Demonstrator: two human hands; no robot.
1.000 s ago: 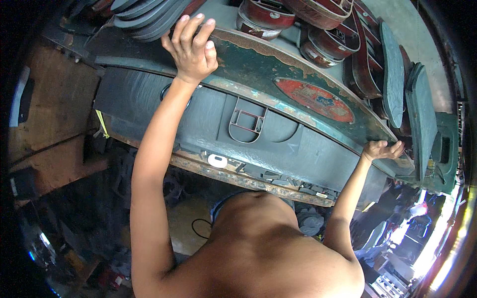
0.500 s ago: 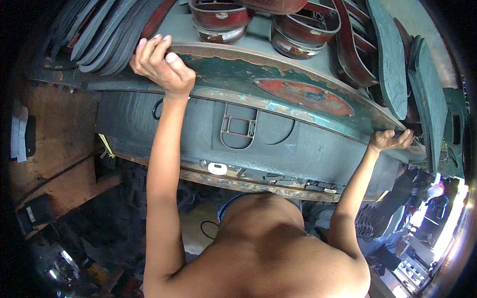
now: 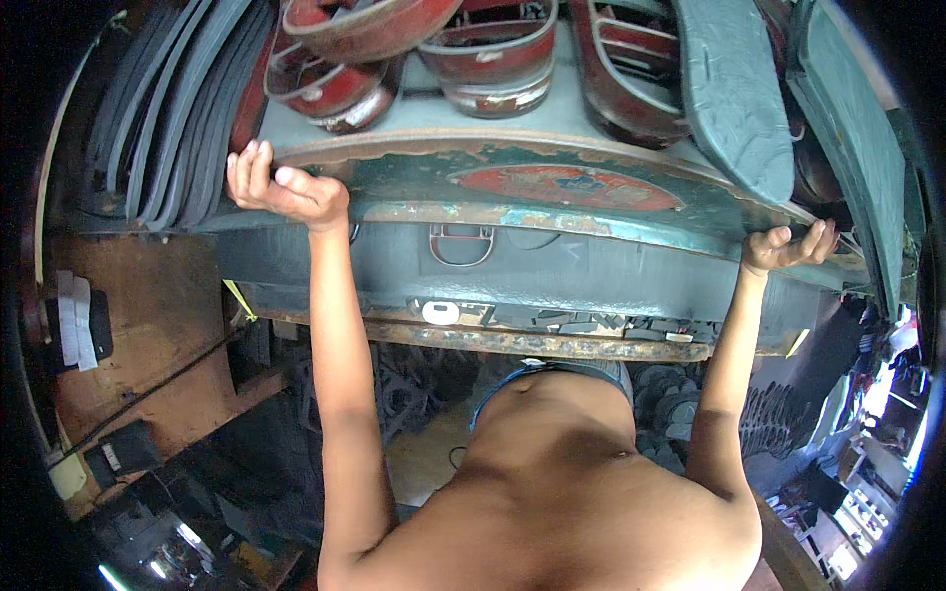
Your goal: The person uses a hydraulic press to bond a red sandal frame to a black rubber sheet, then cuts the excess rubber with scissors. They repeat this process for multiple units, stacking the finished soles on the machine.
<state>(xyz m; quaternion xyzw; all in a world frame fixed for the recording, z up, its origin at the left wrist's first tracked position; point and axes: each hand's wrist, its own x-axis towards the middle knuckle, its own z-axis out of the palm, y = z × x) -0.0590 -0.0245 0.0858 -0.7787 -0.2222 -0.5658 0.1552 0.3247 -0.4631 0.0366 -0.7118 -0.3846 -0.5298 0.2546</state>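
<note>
My left hand (image 3: 296, 197) grips the left part of a rusty green metal beam (image 3: 394, 169) with a red oval emblem (image 3: 537, 185), its fingers curled at the upper lip. My right hand (image 3: 788, 251) grips the same beam at its right end, fingers curled. Above, red cutting dies (image 3: 493, 79) stand on the beam's grey top, beside grey-green sole-shaped pieces (image 3: 739, 118). A stack of dark curved pieces (image 3: 168, 128) is beside my left fingertips. Below the beam, a D-shaped die (image 3: 461, 251) lies on a dark cutting board (image 3: 631, 276), partly hidden.
A rusty ledge (image 3: 552, 340) holds small scraps and a white oval object (image 3: 439, 312). A wooden panel (image 3: 148, 315) with a hanging cable stands at the left. Dark piled material (image 3: 670, 404) lies below, and a bright cluttered area (image 3: 857, 492) is at the far right.
The view has shifted and levelled, with the beam now running more horizontally. Both hands stay on it. Less of the D-shaped die shows beneath the beam.
</note>
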